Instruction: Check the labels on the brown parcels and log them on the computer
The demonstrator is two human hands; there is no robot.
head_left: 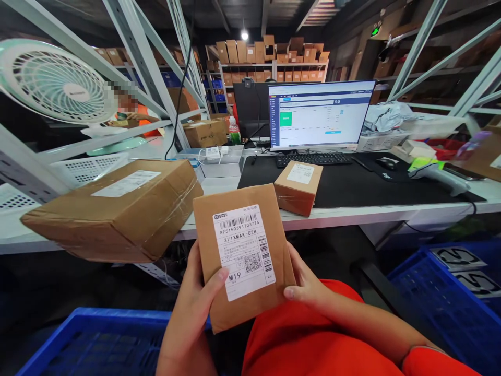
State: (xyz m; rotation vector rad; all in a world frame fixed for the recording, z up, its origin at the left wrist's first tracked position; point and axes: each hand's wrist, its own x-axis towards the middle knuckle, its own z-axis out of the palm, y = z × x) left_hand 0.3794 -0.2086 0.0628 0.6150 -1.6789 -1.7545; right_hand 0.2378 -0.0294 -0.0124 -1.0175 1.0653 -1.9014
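Observation:
Between both hands I hold a brown cardboard box (242, 313), tilted so its labelled face is toward me, in front of the desk edge. A white shipping label (246, 250) with barcodes and a QR code is stuck on that face. My left hand (199, 292) grips the left side, its thumb pressed on the label's lower left. At the lower right edge my right hand (305, 284) closes on the box, thumb in front. Just behind it a smaller labelled box (298, 185) sits on the desk. To the left lies a larger taped box (117, 209), its front overhanging the edge.
A monitor (319, 117), a keyboard (313, 160) and a mouse (386, 163) stand on the desk. A handheld scanner (440, 176) lies at right. Blue crates (109, 315) are below. A fan (62, 83) and metal posts flank the left; another person sits beyond.

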